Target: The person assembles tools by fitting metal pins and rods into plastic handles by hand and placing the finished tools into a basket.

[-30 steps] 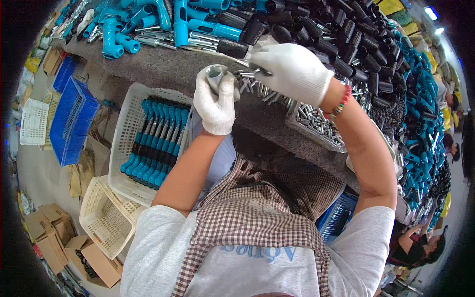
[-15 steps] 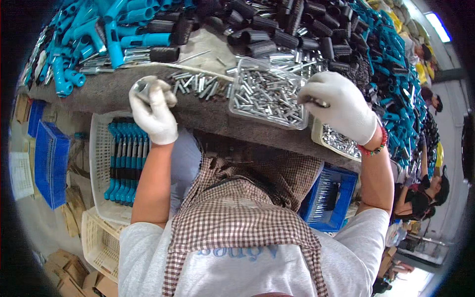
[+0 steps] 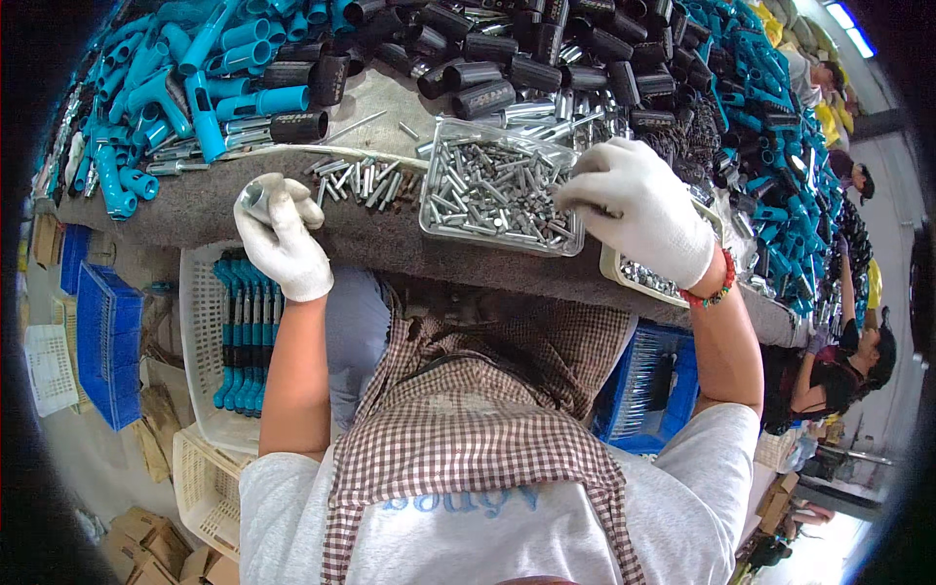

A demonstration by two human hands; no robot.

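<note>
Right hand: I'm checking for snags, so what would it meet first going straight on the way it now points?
Probably the short metal pins in the clear plastic box: the right hand points leftward from the box's right edge. Its height over them is unclear, so it might pass above.

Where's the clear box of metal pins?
In the head view, upper middle: the clear box sits between loose metal pins on its left and the right hand at its right.
</note>
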